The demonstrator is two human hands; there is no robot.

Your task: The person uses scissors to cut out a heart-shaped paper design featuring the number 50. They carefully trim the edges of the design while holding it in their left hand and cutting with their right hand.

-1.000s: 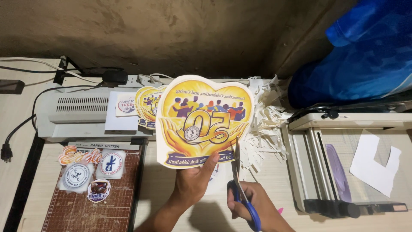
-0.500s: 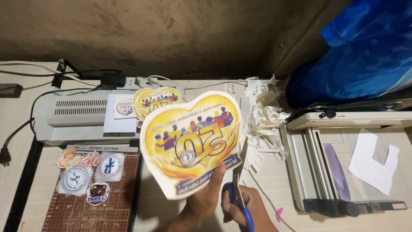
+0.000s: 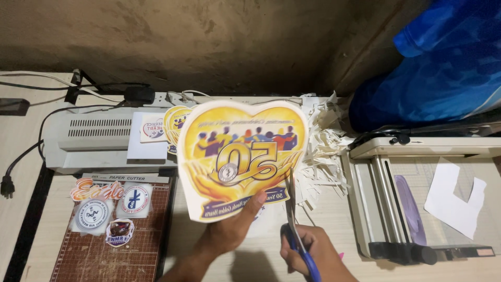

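Fingers of the left hand (image 3: 237, 230) pinch the lower edge of a heart-shaped yellow print (image 3: 237, 156), thumb pressed on its front near the dark banner, holding it up off the table and tilted a little to the left. Just to its right, the right hand (image 3: 313, 253) is closed through the blue handles of the scissors (image 3: 295, 219), whose blades point up and meet the print's lower right edge.

Behind the print lies a heap of white paper trimmings (image 3: 326, 151), spreading toward the wall. A second, smaller heart print (image 3: 175, 122) peeks out at the upper left, beside a white card, both resting on a grey laminator (image 3: 88, 138) with its black cord trailing off to the left. Below that sits a brown cutting mat (image 3: 112, 253) carrying several small cut-out stickers (image 3: 107, 209). On the right stands a paper trimmer (image 3: 417, 203) with a white offcut (image 3: 454, 201) on its bed, and a blue plastic bag (image 3: 433, 68) behind it.
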